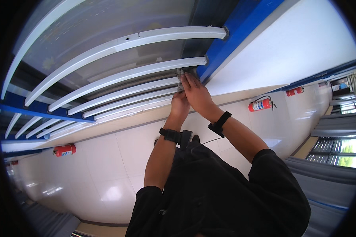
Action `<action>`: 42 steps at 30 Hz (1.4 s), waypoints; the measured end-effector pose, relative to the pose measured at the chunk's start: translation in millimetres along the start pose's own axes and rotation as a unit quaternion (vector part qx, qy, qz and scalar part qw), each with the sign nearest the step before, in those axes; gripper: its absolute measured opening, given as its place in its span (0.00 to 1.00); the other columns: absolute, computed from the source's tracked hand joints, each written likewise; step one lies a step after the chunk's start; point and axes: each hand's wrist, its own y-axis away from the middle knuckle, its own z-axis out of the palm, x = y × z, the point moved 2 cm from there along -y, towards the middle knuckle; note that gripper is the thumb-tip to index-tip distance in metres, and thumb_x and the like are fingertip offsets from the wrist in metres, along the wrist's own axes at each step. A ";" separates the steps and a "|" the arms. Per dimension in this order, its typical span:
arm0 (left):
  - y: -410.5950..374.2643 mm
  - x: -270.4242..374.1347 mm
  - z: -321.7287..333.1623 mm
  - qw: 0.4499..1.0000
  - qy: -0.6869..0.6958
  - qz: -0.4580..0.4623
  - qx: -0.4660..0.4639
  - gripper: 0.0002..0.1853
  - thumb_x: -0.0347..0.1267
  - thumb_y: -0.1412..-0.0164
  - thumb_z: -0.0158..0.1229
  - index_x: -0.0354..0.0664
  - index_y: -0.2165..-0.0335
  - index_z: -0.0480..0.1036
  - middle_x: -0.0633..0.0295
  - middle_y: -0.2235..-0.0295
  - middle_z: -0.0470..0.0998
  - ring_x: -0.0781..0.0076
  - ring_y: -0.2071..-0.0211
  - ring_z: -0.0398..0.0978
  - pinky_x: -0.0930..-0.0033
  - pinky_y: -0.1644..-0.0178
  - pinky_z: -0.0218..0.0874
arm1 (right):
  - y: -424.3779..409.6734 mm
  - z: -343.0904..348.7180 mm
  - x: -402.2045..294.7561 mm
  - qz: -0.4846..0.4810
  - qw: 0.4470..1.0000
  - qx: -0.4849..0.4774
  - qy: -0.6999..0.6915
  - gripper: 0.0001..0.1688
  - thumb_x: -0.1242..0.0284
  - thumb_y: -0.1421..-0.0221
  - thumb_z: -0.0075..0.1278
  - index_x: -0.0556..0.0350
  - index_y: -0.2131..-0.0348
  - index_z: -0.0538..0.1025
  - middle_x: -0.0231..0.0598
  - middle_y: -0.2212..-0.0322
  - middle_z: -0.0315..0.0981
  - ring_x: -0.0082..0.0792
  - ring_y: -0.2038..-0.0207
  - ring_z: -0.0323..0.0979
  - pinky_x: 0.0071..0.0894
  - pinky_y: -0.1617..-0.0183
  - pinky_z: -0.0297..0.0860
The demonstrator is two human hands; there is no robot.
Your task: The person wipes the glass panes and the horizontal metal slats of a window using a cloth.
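A crumpled grey cloth (180,86) is bunched at the right end of the white window bars (163,65), close to the blue window frame (207,66). My right hand (197,92) lies over the cloth with its fingers together and pointing up toward the bars. Just below and to the left, my left hand (179,104) is curled at the cloth's lower end, and its fingertips are hidden. Part of the cloth shows above and between the hands. Behind the bars are a dark sill strip and glass panes (106,53).
A white wall (284,47) adjoins the frame. Red fire extinguishers stand on the tiled floor (106,166), one at right (260,105), another farther right (295,91), and one at left (64,150). Grey curtains (329,124) hang beside windows at far right.
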 end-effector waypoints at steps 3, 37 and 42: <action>7.5 4.8 -4.5 0.993 -0.095 -0.075 -0.001 0.19 0.26 0.36 0.48 0.30 0.48 0.68 0.53 0.52 0.76 0.62 0.50 0.74 0.60 0.45 0.65 | 25.8 -7.6 0.1 0.069 0.995 -0.051 -0.058 0.31 0.78 0.48 0.49 0.68 0.44 0.65 0.57 0.45 0.65 0.52 0.44 0.69 0.41 0.46 0.72; 102.0 -397.9 268.6 0.587 -0.647 -0.112 -0.473 0.08 0.25 0.45 0.51 0.28 0.75 0.71 0.54 0.77 0.74 0.70 0.75 0.71 0.69 0.68 0.61 | 556.6 -218.7 141.2 0.631 0.748 0.065 -0.195 0.12 0.66 0.42 0.54 0.57 0.64 0.79 0.50 0.62 0.70 0.50 0.55 0.71 0.44 0.52 0.70; 68.8 -504.1 306.4 0.638 -0.572 -0.201 -0.475 0.11 0.27 0.44 0.51 0.31 0.80 0.66 0.63 0.84 0.66 0.82 0.79 0.63 0.73 0.73 0.54 | 610.1 -231.6 196.3 0.710 0.675 0.071 -0.188 0.16 0.73 0.49 0.56 0.63 0.61 0.71 0.56 0.62 0.73 0.59 0.58 0.73 0.53 0.52 0.70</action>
